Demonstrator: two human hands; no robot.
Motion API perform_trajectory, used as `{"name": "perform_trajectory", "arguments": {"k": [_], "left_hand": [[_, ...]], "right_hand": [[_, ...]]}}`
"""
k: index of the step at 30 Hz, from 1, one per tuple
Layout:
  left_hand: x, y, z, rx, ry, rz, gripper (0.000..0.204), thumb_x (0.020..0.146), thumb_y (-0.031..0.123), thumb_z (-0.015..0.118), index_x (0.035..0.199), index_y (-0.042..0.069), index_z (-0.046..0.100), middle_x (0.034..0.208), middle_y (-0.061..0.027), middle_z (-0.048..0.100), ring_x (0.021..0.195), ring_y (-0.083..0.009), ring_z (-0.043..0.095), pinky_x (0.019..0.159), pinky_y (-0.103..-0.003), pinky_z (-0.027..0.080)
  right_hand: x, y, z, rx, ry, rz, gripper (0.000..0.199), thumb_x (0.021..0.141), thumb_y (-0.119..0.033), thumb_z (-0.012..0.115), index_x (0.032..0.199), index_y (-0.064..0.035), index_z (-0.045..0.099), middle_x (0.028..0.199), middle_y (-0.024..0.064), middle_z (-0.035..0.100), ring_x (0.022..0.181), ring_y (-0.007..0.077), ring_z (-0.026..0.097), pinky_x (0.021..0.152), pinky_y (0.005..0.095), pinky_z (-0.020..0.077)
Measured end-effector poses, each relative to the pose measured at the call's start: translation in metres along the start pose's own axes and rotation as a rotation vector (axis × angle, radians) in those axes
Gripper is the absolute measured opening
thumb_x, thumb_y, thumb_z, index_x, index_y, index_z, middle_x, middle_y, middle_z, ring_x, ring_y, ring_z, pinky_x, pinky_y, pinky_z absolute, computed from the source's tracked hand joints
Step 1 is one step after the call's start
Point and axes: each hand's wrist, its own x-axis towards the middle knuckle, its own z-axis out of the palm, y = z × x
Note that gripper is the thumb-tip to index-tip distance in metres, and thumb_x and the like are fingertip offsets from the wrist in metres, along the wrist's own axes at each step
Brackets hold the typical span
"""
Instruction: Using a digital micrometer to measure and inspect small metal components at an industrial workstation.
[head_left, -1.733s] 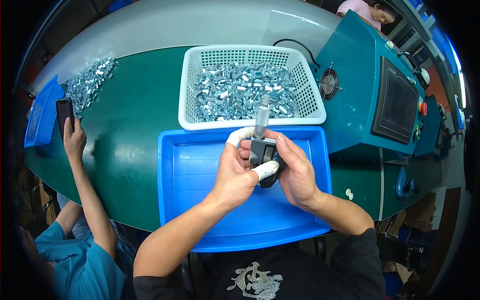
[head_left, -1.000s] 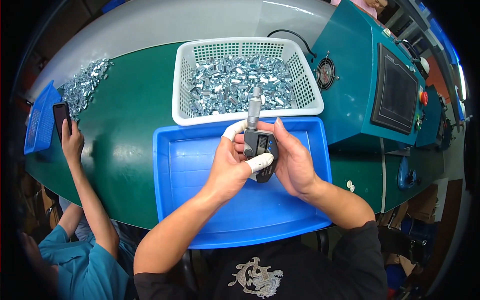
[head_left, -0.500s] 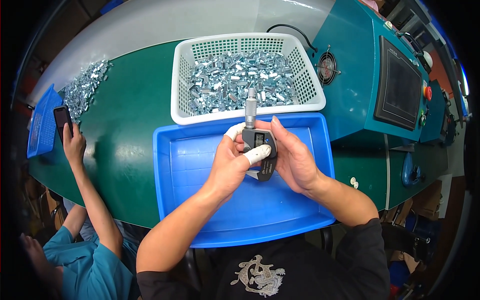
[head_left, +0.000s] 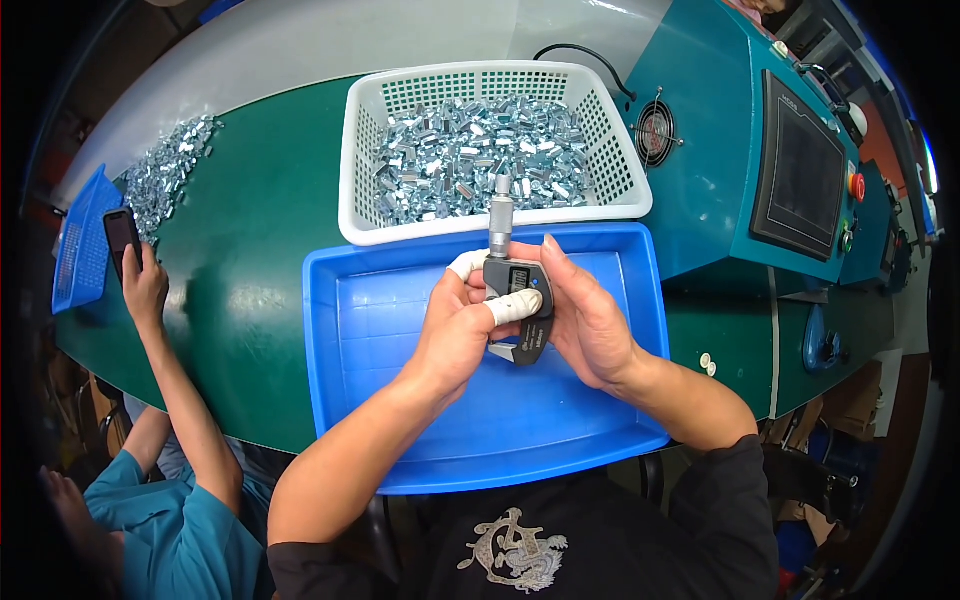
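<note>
Both hands hold a digital micrometer (head_left: 512,300) above the blue tray (head_left: 400,400), approx. centre of the green surface (head_left: 260,230). Left hand (head_left: 462,325) closed round the micrometer body, white-taped thumb across the display, taped forefinger behind. Right hand (head_left: 585,315) wrapped on the frame's right side, fingers closed on it. Thimble end points far, toward the white basket (head_left: 365,150) of small metal parts (head_left: 480,160), just beyond the tray. Loose parts pile (head_left: 165,175) far left. Another person's hand w/ phone (head_left: 124,240) at left edge.

Black printed shirt, white-taped fingers (head_left: 512,305)
</note>
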Motion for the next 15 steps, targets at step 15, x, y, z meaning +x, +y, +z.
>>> {"name": "perform_trajectory", "arguments": {"k": [15], "left_hand": [[-0.0007, -0.0051, -0.0001, 0.018, 0.002, 0.041, 0.038, 0.079, 0.009, 0.069, 0.11, 0.004, 0.048, 0.094, -0.0058, 0.061, 0.086, -0.0134, 0.061, 0.073, -0.029, 0.052]], "right_hand": [[0.0002, 0.0021, -0.0025, 0.052, -0.012, 0.007, 0.042, 0.096, -0.045, 0.042, 0.11, -0.0069, 0.054, 0.096, 0.0047, 0.059, 0.085, 0.0116, 0.058, 0.077, 0.028, 0.0493]]}}
